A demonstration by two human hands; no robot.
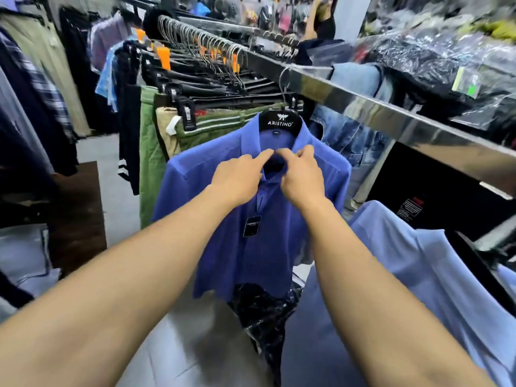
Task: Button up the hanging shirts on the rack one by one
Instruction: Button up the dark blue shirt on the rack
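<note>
I am in a clothes shop with a grey tile floor (173, 356) under me. A long shiny metal rail (363, 107) runs from far on my left to near on my right, and rows of trousers (212, 79) on clip hangers fill its far end. Bags of folded clothes in clear plastic (435, 51) are piled on the right behind the rail. The dark blue shirt (223, 191) hangs from the rail right in front of me on a black hanger (280, 122). It hangs straight down, collar up, hem down, with its front facing me. A paler blue shirt (418, 261) hangs just beside it on my right. A small dark tag (251, 226) dangles on the shirt's front. My left hand (237, 177) and my right hand (303, 177) are both at the collar, fingers curled, pinching the cloth at the neck opening.
</note>
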